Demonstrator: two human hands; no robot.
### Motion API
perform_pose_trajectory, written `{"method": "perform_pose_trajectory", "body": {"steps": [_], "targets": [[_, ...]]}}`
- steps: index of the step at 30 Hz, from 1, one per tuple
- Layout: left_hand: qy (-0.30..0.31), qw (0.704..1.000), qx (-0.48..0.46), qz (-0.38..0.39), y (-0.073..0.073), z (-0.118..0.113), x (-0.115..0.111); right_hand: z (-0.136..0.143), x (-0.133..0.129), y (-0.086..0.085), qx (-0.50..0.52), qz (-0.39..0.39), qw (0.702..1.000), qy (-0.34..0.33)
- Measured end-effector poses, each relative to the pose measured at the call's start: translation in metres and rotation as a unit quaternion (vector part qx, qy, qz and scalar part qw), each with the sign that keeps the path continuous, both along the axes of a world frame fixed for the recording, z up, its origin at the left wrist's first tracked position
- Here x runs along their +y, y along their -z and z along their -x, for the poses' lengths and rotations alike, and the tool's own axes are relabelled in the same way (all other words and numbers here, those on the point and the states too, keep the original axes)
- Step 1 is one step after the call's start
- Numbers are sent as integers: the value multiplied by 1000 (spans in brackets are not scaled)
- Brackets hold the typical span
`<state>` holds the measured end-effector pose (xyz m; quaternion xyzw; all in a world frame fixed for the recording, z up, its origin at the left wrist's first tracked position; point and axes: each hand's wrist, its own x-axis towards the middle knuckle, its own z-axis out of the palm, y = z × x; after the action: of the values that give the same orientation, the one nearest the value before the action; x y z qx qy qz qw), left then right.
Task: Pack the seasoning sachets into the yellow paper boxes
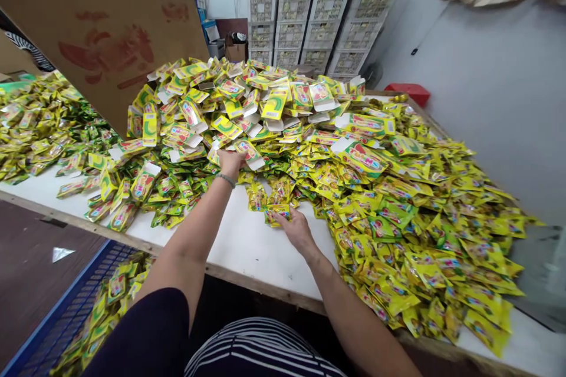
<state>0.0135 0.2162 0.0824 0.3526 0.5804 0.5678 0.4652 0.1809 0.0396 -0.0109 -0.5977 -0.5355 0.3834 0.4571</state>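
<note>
My left hand (230,164) reaches to the front of a heap of small yellow-and-green boxes, its fingers closed at the end of one small box (250,154) with a white open flap. The fingertips are partly hidden by the boxes. Lower and to the right, my right hand (298,230) pinches a shiny yellow snack packet (277,213) between thumb and fingers, just above the white tabletop (252,247). More loose packets (257,195) lie right behind it. Many of the heaped boxes (276,103) have open end flaps.
A large mound of yellow packets (424,230) covers the table's right side. A big cardboard carton (110,17) tilts at the left. Below the table's front edge stands a blue crate (57,324) with packets. Stacked white crates (289,12) stand behind, and a red container (409,93) is at the back right.
</note>
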Motion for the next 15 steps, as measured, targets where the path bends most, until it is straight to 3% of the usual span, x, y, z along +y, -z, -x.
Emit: {"method": "perform_pose_trajectory", "body": {"steps": [3,5,8,11,13,15], "targets": [[-11,999,-23,28,25,-9,-44,-7,-2,-4,11,0,1000,19],[25,997,-9,66,40,-4,-86,-12,-1,-5,11,-8,999,28],[134,966,162,148,50,18,-145,-17,2,-1,-36,-30,998,47],[190,865,456,91,41,37,-170,-18,5,5,-97,-27,992,71],[219,782,583,-26,34,40,-165,-17,7,8,-116,-18,991,66],[301,703,633,-118,30,37,-147,-15,7,9,-127,-7,990,55]]}}
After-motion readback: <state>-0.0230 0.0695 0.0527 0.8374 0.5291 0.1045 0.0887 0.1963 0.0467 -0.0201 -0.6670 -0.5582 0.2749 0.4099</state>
